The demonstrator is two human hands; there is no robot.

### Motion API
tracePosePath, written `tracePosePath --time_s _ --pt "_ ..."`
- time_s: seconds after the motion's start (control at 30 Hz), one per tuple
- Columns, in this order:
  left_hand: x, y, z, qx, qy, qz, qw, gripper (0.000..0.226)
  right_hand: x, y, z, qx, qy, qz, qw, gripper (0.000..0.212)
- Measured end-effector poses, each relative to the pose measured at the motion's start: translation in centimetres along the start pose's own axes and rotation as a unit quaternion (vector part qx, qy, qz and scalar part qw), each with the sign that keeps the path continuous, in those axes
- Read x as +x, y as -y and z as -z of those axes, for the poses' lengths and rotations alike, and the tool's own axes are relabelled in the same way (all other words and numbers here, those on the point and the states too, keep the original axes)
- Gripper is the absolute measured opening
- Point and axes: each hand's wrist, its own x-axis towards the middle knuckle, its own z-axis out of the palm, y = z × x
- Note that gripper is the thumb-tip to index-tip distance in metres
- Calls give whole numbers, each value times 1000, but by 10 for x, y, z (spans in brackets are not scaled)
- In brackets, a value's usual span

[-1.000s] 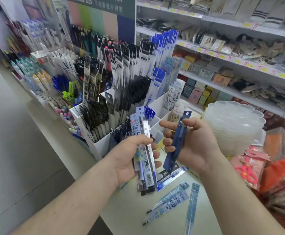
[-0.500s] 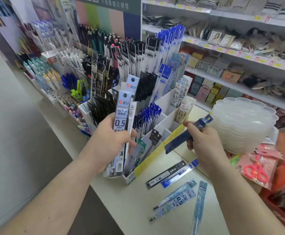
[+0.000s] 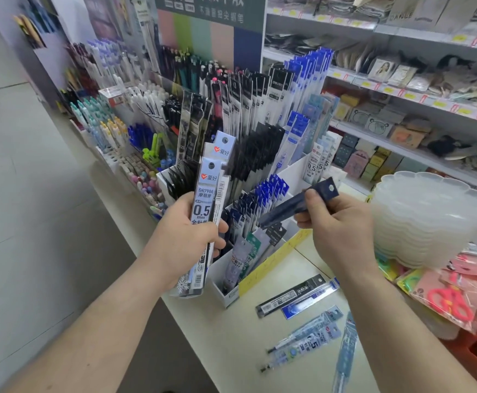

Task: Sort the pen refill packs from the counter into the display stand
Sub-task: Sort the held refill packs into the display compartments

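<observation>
Stationery shop, retail floor. Evidence: white tiered display stand (image 3: 294,171) packed with carded pen refill packs (image 3: 268,89) and rows of pens (image 3: 109,131) sorted by colour. Wall shelves (image 3: 402,97) behind carry yellow price tags (image 3: 441,104) along the edges, stocked with small boxed and bagged goods. Printed Chinese header sign (image 3: 211,9) tops the stand. Packaged red scissors (image 3: 450,300) and stacked clear plastic trays (image 3: 427,219) sit on the white counter (image 3: 231,336).
</observation>
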Motion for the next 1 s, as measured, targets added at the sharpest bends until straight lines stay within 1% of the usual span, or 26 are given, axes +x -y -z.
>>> tracePosePath --time_s 0.1,0.23,0.4,0.47,0.53,0.57,0.63,0.7,0.77,0.8,0.83,0.87,0.9,0.93,0.97,1.0 --pt "0 1 0 2 2 0 1000 39 -4 3 -18 -31 18 3 999 30" --pt "-1 1 -2 1 9 -1 1000 38 -1 -13 -48 -62 54 -25 996 26" --pt "-1 1 -2 -13 23 5 1000 40 -4 -28 -72 -154 86 3 984 14" --pt "-1 1 -1 -16 28 7 999 41 -6 -30 -73 -174 91 6 981 13" --pt "0 1 0 -24 30 8 999 42 -8 -33 -73 -195 86 28 977 13" --pt "0 2 1 -29 31 9 999 43 -9 -35 -73 -222 84 48 970 15" --pt "0 1 0 -44 36 12 998 44 -13 -40 -73 -298 75 121 944 20" --pt "-2 -1 -2 -73 56 18 996 45 -16 -47 -74 -369 68 190 907 17" --pt "-4 -3 -3 -107 89 20 990 46 -17 -50 -75 -403 72 217 886 12" --pt "-5 -3 -4 -116 107 19 987 45 -15 -51 -76 -413 83 214 881 9" --pt "-6 -4 -5 -121 124 18 985 45 -14 -49 -76 -422 101 191 880 5" --pt "-7 -4 -6 -125 140 17 982 43 -12 -45 -74 -424 124 157 883 6" --pt "-8 -3 -7 -128 154 15 980 42 -10 -38 -69 -424 155 104 886 12" --pt "-9 -2 -8 -129 166 14 978 41 -8 -31 -62 -403 168 55 898 17" --pt "-9 -1 -10 -125 175 14 976 40 -7 -22 -53 -364 161 13 917 18" --pt "-9 1 -11 -122 181 15 976 39 -7 -12 -44 -303 136 -16 943 15"
